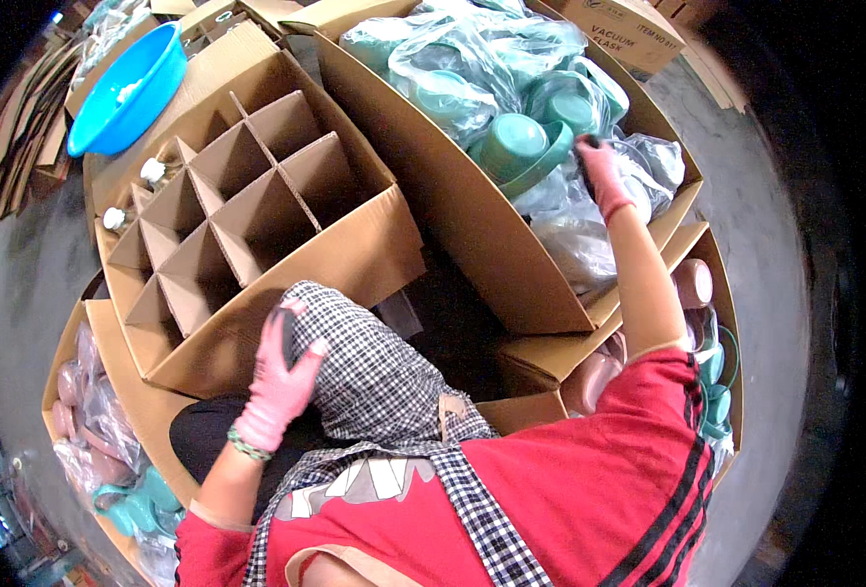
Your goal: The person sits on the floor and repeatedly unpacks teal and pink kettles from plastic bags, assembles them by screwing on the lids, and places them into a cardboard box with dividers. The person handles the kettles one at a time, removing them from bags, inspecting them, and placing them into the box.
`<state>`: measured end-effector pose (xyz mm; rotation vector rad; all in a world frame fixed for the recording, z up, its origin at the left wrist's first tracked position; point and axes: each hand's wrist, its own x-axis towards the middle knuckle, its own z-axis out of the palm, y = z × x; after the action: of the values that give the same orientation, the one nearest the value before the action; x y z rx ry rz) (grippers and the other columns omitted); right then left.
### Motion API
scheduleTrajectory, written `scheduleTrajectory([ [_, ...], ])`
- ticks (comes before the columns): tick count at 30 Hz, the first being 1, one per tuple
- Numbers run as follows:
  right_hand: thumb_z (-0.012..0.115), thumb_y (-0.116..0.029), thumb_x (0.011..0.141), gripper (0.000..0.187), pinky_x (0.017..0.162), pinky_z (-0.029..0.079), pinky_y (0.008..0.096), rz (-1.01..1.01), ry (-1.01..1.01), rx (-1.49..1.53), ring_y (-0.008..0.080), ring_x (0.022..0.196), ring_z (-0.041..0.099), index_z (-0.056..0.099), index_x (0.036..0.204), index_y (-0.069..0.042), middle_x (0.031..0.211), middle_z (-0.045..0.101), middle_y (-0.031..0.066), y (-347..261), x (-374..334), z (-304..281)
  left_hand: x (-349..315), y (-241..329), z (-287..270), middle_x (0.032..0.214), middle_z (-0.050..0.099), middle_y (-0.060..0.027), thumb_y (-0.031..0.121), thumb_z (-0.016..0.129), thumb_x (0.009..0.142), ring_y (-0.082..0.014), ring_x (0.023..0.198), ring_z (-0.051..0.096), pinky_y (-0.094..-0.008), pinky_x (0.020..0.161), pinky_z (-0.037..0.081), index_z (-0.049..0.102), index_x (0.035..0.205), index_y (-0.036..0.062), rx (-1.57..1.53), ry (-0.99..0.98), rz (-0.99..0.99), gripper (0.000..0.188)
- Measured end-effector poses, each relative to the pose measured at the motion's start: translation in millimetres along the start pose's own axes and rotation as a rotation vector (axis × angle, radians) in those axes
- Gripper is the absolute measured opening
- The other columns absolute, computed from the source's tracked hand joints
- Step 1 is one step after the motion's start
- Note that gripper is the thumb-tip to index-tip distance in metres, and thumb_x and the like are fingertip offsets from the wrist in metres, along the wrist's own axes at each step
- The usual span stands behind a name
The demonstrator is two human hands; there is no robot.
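Observation:
My left hand (278, 377), in a pink glove with a dark palm, rests by my knee on the black-and-white checked apron (364, 357). Its fingers are spread and it holds nothing. My right hand (604, 176), gloved the same way, reaches into a large carton (472, 220) of teal plastic parts in clear bags. Its fingers are bent together beside a teal cup-shaped part (516, 147) with a wide curved band. What they grip, if anything, is hidden by the hand.
A carton with cardboard dividers (227, 220) stands ahead on the left, white-capped bottles (153, 171) in its far-left cells. Behind it lies a blue basin (130, 88). Boxes of pink and teal parts flank me at left (110, 440) and right (697, 284). Flattened cardboard (22, 147) is stacked far left.

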<state>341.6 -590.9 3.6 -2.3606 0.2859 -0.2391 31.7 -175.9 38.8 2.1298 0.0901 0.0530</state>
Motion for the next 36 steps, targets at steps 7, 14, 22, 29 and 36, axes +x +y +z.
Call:
scheduleTrajectory([
  [7,0.041,-0.05,0.081,0.059,0.087,0.035,0.0366,-0.15,-0.356,-0.501,0.0305,0.101,0.047,0.049,0.106,0.002,0.102,0.055,0.0167,-67,-38,-14,2,20,57,0.119,0.04,-0.0116,0.04,0.058,0.063,-0.0341,0.115,0.027,-0.0516,0.094,0.017,0.05,0.105,0.0068,0.674,-0.086,0.223,0.054],
  [14,0.049,-0.018,0.075,0.032,0.082,0.041,0.0371,-0.349,0.13,-0.35,0.0287,0.098,0.052,0.054,0.105,-0.011,0.109,0.052,0.0152,-89,35,-14,7,16,55,0.111,0.045,-0.0096,0.029,0.061,0.058,-0.0326,0.111,0.033,-0.0508,0.094,0.018,0.053,0.097,0.0071,0.525,-0.067,0.299,0.045],
  [22,0.04,-0.014,0.075,0.058,0.098,0.021,0.05,-0.052,-0.094,-1.026,0.038,0.124,0.015,0.024,0.13,-0.02,0.139,0.012,0.0057,-42,99,8,7,13,46,0.106,0.049,-0.0082,0.025,0.06,0.057,-0.0335,0.109,0.035,-0.0516,0.093,0.018,0.055,0.093,0.0087,0.466,-0.04,0.303,0.039],
  [29,0.047,-0.016,0.072,0.045,0.092,0.033,0.0421,-0.136,-0.351,-1.202,0.0337,0.115,0.035,0.044,0.116,-0.014,0.127,0.036,0.0088,-75,100,4,3,10,44,0.105,0.05,-0.0077,0.025,0.059,0.057,-0.034,0.108,0.036,-0.0527,0.093,0.018,0.056,0.091,0.0093,0.438,-0.04,0.284,0.038],
  [36,0.066,-0.027,0.065,0.041,0.08,0.039,0.0478,-0.343,-0.027,-1.121,0.0306,0.097,0.049,0.052,0.1,-0.013,0.103,0.052,0.011,-6,60,-22,6,3,47,0.103,0.051,-0.0073,0.025,0.06,0.056,-0.0328,0.108,0.037,-0.0519,0.093,0.018,0.057,0.089,0.0091,0.381,0.001,0.32,0.037],
])
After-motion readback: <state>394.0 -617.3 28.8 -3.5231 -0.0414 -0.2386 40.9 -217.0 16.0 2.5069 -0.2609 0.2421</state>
